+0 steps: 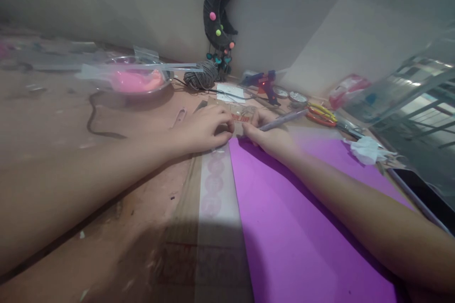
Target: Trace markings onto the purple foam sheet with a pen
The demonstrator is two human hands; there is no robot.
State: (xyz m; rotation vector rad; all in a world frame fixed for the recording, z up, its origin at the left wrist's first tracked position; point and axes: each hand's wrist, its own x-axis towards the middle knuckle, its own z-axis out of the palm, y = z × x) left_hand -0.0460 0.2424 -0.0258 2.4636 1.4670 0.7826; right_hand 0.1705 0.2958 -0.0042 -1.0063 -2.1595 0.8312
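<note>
A purple sheet [302, 227] lies on the right, its far left corner close to both hands. My right hand [272, 135] grips a pen [284, 119], which slants up to the right, with the fingers closed around it over the sheet's far edge. Beside that corner, my left hand [209, 128] has its fingers curled and thumb near the index tip; what is between them, if anything, I cannot make out. Under the hands runs a brown board with a pale printed strip [215, 184]. A small pink clip-like piece [179, 116] lies behind my left wrist.
A clear bowl with pink contents [135, 80], grey yarn [201, 75], a glue gun [263, 83] with a lit red light and yellow-orange handled pliers [322, 114] stand along the back. On the right are a crumpled tissue [368, 150] and a phone [426, 194]. A moon ornament [216, 9] hangs on the wall.
</note>
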